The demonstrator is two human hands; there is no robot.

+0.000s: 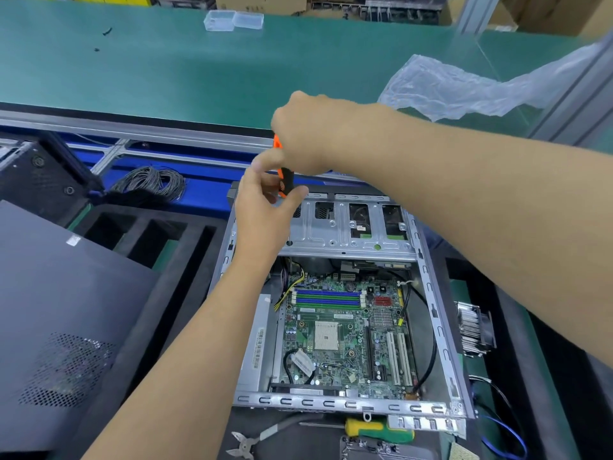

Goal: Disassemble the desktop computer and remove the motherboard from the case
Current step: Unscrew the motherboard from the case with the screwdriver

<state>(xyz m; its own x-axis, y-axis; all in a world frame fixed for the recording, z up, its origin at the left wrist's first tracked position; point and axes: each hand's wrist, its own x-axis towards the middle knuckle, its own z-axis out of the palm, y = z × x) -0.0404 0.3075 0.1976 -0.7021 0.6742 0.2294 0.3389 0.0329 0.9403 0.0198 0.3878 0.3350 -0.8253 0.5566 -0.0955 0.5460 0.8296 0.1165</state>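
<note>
An open desktop case [431, 303] lies flat, and its green motherboard [345, 330] sits inside with blue memory slots and a bare CPU socket. A silver drive cage [348, 227] spans the case's far end. Above that cage's left corner I hold an orange and black screwdriver [286, 180] upright. My right hand [308, 131] grips the top of its handle. My left hand [265, 207] pinches the lower handle between thumb and fingers. The screwdriver's tip is hidden behind my left hand.
The removed dark side panel [59, 313] lies at the left on black foam [166, 240]. A yellow-green screwdriver [378, 429] and pliers [248, 443] lie near the case's front. A heatsink with fan [474, 327] sits at the right. Coiled cable [149, 184] and a plastic bag [464, 84] lie beyond.
</note>
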